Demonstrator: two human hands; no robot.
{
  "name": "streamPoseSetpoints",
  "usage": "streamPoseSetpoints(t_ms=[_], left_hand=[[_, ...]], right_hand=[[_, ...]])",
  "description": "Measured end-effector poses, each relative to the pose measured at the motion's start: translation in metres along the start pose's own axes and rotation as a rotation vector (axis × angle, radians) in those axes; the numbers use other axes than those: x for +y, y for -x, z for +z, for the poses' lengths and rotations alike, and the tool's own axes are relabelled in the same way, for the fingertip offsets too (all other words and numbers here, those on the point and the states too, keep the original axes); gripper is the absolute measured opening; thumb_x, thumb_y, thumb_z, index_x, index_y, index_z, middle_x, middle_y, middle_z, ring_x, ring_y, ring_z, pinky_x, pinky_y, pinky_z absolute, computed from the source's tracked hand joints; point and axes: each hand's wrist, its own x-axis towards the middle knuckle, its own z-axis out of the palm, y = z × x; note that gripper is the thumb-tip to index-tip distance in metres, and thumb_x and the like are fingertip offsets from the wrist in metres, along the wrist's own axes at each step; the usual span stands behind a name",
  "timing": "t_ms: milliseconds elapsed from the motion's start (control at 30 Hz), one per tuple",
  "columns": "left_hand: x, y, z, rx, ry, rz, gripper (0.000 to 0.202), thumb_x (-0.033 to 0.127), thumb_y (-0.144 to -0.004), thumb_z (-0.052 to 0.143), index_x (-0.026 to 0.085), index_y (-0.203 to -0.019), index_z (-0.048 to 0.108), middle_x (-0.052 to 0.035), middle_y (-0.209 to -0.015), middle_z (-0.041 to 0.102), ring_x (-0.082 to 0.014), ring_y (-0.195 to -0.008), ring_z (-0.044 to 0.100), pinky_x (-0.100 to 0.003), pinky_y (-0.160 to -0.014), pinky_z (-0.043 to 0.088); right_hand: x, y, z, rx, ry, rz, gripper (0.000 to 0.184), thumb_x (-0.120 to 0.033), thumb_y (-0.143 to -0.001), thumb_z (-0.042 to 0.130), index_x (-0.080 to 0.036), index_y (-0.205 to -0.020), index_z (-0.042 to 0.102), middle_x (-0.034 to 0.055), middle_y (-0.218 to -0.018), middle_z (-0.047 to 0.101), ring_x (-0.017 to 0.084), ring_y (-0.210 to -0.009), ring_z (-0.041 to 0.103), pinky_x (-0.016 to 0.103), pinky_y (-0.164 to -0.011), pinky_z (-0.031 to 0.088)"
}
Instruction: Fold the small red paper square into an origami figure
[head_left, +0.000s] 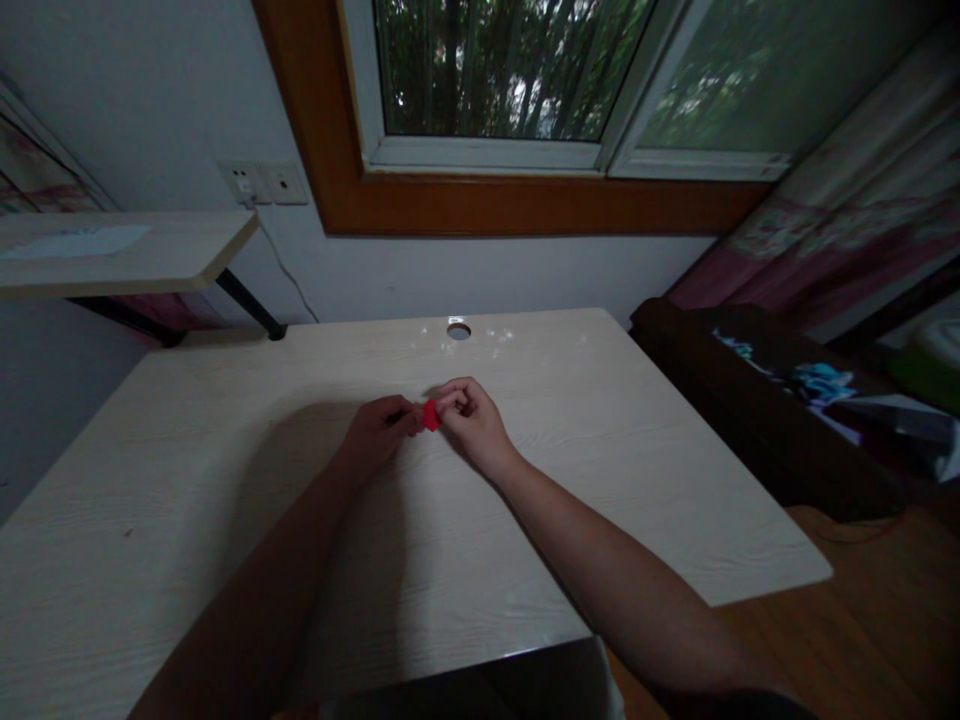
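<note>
Near the cable hole [459,332], pinching a red paper-like piece [430,416] by opposite edges with left hand [380,428] and right hand [475,424]; likely light, creasable, best held there.

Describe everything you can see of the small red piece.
The small red piece is bright, plain and angular, perhaps folded paper, though material and folds are too small to confirm. It shows between the fingertips of the left hand and right hand, which both appear to pinch it, over the pale desk. Fingers cover part of its edges; whether it touches the desk is unclear.
</note>
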Motion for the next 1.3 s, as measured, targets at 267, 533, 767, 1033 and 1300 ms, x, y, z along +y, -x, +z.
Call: streamPoseSetpoints(t_ms=[267, 533, 767, 1033, 1300], left_hand=[[-0.004, 0.000, 0.001, 0.008, 0.048, -0.018, 0.027, 0.039, -0.086, 0.060, 0.016, -0.072, 0.067, -0.0008, -0.067, 0.066, -0.0137, -0.064, 0.058, -0.024, -0.064, 0.044], [-0.004, -0.002, 0.002, 0.081, 0.052, -0.045, 0.027, 0.038, -0.084, 0.061, 0.015, -0.071, 0.067, -0.0012, -0.065, 0.066, -0.0133, -0.063, 0.059, -0.023, -0.063, 0.045], [-0.006, -0.002, 0.002, 0.060, 0.037, -0.020, 0.028, 0.040, -0.085, 0.060, 0.016, -0.075, 0.068, -0.0018, -0.069, 0.069, -0.0140, -0.065, 0.060, -0.024, -0.065, 0.047], [-0.002, -0.002, 0.002, 0.054, 0.032, -0.038, 0.027, 0.038, -0.086, 0.058, 0.016, -0.076, 0.070, -0.0026, -0.070, 0.070, -0.0139, -0.066, 0.063, -0.024, -0.066, 0.050], [-0.002, -0.002, 0.003, 0.048, 0.065, -0.054, 0.027, 0.039, -0.086, 0.058, 0.016, -0.078, 0.070, -0.0030, -0.073, 0.072, -0.0143, -0.067, 0.065, -0.024, -0.066, 0.052]], right_hand=[[0.002, -0.002, -0.002, -0.001, -0.059, 0.002, 0.026, -0.020, -0.073, 0.067, -0.022, -0.097, 0.058, -0.0030, -0.073, 0.065, 0.014, -0.067, 0.060, 0.029, -0.069, 0.047], [0.006, -0.003, -0.003, -0.006, -0.080, 0.015, 0.028, -0.036, -0.083, 0.067, -0.023, -0.106, 0.057, -0.0014, -0.079, 0.066, 0.014, -0.071, 0.061, 0.029, -0.072, 0.049], [0.013, -0.004, -0.003, -0.058, -0.050, -0.038, 0.037, -0.029, -0.079, 0.073, -0.025, -0.110, 0.053, -0.0024, -0.079, 0.065, 0.014, -0.070, 0.061, 0.028, -0.068, 0.046], [0.008, -0.003, 0.000, -0.007, -0.081, -0.042, 0.032, -0.026, -0.078, 0.072, -0.023, -0.105, 0.053, -0.0040, -0.075, 0.063, 0.012, -0.067, 0.058, 0.026, -0.064, 0.042], [0.008, -0.003, 0.000, 0.005, -0.099, -0.039, 0.032, -0.026, -0.077, 0.073, -0.024, -0.102, 0.053, -0.0049, -0.073, 0.061, 0.013, -0.066, 0.057, 0.026, -0.063, 0.042]])
